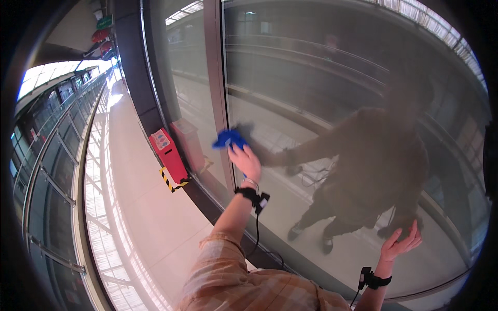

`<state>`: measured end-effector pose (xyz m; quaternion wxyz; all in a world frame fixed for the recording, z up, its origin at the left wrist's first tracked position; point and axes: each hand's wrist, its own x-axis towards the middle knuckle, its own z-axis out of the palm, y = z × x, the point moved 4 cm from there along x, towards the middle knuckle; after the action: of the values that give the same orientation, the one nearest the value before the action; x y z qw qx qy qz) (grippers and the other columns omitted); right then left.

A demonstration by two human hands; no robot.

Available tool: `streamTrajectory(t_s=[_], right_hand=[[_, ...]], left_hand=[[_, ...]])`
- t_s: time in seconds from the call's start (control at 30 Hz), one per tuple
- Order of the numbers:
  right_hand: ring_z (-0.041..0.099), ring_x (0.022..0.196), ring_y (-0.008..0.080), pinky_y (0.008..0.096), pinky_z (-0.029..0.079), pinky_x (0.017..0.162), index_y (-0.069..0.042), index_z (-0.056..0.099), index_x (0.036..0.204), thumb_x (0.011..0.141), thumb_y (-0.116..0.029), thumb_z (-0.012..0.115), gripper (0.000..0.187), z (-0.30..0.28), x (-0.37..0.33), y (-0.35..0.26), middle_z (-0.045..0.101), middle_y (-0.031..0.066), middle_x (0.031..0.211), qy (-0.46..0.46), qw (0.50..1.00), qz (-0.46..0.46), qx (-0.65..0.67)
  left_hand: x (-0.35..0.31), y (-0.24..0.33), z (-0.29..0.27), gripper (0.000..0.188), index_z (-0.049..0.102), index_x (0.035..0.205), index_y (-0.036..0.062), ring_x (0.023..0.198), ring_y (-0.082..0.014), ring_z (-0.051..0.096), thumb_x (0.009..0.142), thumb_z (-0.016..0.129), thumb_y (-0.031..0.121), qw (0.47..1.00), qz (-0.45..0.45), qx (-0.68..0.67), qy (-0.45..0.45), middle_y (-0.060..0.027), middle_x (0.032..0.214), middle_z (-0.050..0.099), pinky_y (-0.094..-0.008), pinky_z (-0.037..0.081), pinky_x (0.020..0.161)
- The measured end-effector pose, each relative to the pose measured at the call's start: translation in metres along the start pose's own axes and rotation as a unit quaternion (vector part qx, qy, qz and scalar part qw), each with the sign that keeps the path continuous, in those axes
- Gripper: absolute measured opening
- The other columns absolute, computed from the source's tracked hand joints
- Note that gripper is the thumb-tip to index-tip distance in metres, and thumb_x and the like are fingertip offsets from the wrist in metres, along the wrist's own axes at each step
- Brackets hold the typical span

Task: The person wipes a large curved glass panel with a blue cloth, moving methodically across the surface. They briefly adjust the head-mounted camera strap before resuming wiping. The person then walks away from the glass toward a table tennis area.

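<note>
left hand point(246, 161): arm stretched forward and up, fingers closed in a grip, black wrist strap. right hand point(400, 242): raised, palm forward, fingers point(413, 231) spread, black wrist strap.

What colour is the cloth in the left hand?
Blue cloth, pressed on the glass by the left hand; head view.

The left hand point(246, 161) presses a blue cloth point(230, 139) against the glass pane point(321, 78), the right hand point(400, 242) flat on it lower down.

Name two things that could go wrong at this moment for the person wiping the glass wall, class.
The left hand presses the blue cloth near the metal frame post, so it may snag there. The right hand lies open against the glass and may leave smears.
</note>
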<state>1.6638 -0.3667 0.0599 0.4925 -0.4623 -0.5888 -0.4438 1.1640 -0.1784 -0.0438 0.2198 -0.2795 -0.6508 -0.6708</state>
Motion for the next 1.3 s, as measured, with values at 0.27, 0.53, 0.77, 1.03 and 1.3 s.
streamTrajectory(t_s=[0.27, 0.53, 0.77, 1.03, 1.3], right_hand=[[0.045, 0.093, 0.0298, 0.0426, 0.034, 0.082, 0.003, 0.050, 0.125, 0.093, -0.024, 0.050, 0.041, -0.002, 0.003, -0.003, 0.053, 0.0146, 0.108, -0.001, 1.000, -0.018, -0.015], [0.047, 0.095, 0.0312, 0.0419, 0.036, 0.084, 0.002, 0.051, 0.126, 0.093, -0.022, 0.050, 0.041, -0.003, -0.005, 0.007, 0.054, 0.0152, 0.109, -0.004, 1.000, -0.007, -0.019], [0.048, 0.095, 0.0298, 0.0419, 0.036, 0.083, 0.002, 0.051, 0.126, 0.093, -0.023, 0.051, 0.041, 0.000, -0.006, 0.005, 0.054, 0.0145, 0.107, -0.002, 1.000, -0.005, -0.027], [0.049, 0.095, 0.0302, 0.0420, 0.037, 0.082, 0.000, 0.053, 0.123, 0.093, -0.023, 0.053, 0.038, 0.000, -0.008, 0.012, 0.055, 0.0136, 0.109, 0.020, 1.000, -0.013, -0.019], [0.052, 0.098, 0.0301, 0.0419, 0.038, 0.083, -0.001, 0.053, 0.123, 0.094, -0.022, 0.053, 0.036, 0.003, -0.011, 0.016, 0.059, 0.0127, 0.113, 0.024, 0.999, -0.028, -0.035]], left_hand=[[0.091, 0.107, -0.012, 0.033, 0.049, 0.114, -0.0028, 0.105, -0.0457, 0.043, 0.089, 0.052, 0.019, 0.985, 0.118, -0.123, -0.035, -0.0286, 0.120, 0.044, -0.0507, 0.035, 0.090], [0.054, 0.228, -0.061, 0.043, 0.053, 0.116, 0.0069, 0.120, -0.0403, 0.037, 0.075, 0.060, 0.016, 0.870, 0.457, -0.153, -0.103, -0.0183, 0.133, 0.042, -0.0510, 0.032, 0.097], [0.108, 0.115, -0.007, 0.038, 0.047, 0.122, -0.0006, 0.114, -0.0453, 0.042, 0.089, 0.050, 0.018, 0.993, 0.103, -0.004, -0.066, -0.0265, 0.128, 0.043, -0.0497, 0.038, 0.091], [-0.109, 0.083, -0.077, 0.044, 0.047, 0.122, -0.0048, 0.112, -0.0483, 0.043, 0.086, 0.058, 0.018, 0.938, 0.197, -0.130, -0.254, -0.0322, 0.123, 0.044, -0.0544, 0.034, 0.097], [0.027, 0.153, -0.059, 0.044, 0.046, 0.125, 0.0017, 0.108, -0.0448, 0.046, 0.087, 0.058, 0.019, 0.971, 0.156, -0.142, -0.110, -0.0260, 0.124, 0.041, -0.0440, 0.043, 0.088]])
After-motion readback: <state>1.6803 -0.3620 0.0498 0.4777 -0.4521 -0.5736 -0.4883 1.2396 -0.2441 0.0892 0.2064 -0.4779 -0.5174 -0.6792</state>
